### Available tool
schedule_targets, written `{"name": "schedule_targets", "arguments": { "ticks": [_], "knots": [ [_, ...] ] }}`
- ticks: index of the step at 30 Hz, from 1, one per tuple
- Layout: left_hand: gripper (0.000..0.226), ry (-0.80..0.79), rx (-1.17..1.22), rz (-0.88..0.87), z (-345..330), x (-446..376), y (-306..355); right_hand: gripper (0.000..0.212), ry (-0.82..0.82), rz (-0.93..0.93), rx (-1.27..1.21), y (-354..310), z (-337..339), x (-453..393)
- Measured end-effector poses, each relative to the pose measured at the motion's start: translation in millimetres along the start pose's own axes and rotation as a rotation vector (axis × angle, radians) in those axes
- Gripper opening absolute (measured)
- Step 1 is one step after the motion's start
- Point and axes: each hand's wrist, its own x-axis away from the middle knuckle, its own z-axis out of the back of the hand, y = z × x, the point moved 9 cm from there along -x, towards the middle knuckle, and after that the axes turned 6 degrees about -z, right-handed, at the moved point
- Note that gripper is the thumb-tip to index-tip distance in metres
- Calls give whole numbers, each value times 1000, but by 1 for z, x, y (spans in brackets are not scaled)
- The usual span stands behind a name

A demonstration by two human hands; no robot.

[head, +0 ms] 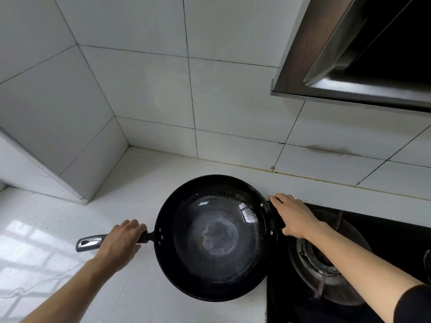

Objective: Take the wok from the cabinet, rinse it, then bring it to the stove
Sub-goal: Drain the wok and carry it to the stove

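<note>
A: Black steel, that wok point(217, 238), with a pale worn patch at the bottom of the bowl. Where is it?

B: Over the white counter point(130, 183), just left of the stove point(382, 231); its right edge reaches the black glass beside the burner point(326, 259). I cannot tell whether it rests on the counter or is held above it.

A: And the hands?

B: The left hand point(121, 241) has its fingers point(135, 226) wrapped round the long handle point(91, 244), near where it joins the bowl; the handle's grey end sticks out to the left. The right hand point(291, 215) is curled over the small helper handle on the opposite rim, gripping it.

A: Anything else there?

B: White wall tiles point(149, 89) behind, and a range hood point(363, 54) at upper right, above the stove. A dark sleeve point(415, 304) shows on the right arm.
</note>
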Motion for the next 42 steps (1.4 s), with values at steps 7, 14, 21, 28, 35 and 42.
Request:
{"name": "schedule_targets", "arguments": {
  "ticks": [7,14,21,28,35,42],
  "knots": [
    [18,33,-20,10,1,13,6,99,-2,-44,-153,5,-3,16],
    [13,-4,-36,74,-8,41,21,80,137,-52,-256,-1,4,39],
    [14,-76,110,147,-24,80,55,75,166,-11,-324,-45,-5,67],
    [8,-100,377,105,-41,105,94,66,138,-38,-351,-107,-32,113],
    [32,-3,688,146,-60,121,116,55,183,-213,-383,-148,-60,149],
    [30,-21,735,169,-60,134,125,57,283,-114,-331,-155,-58,157]
  ]
}}
